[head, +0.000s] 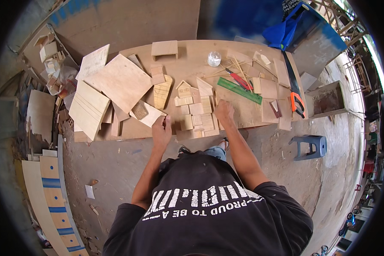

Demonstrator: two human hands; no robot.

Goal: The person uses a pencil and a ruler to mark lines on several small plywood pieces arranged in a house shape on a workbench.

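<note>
Between my hands stands a cluster of small wooden blocks [196, 108], with house-shaped pieces at its far side. My left hand [161, 126] is at the table's near edge, by the corner of a pale wooden board [145, 112]; whether it grips anything cannot be told. My right hand [224, 112] lies close to the cluster's right side, fingers curled, beside a thin upright wooden strip [215, 97]; its grip is unclear. Beyond it lie a green ruler [239, 91] and a red utility knife [238, 79]. A carved wooden piece [162, 92] lies left of the cluster.
Loose plywood boards [121, 83] overlap on the left of the table [192, 48]. A small wooden bench-shaped piece [164, 48] and a clear container [214, 59] stand at the back. A handsaw [297, 104] lies at the right end. A plastic stool [310, 147] stands on the floor.
</note>
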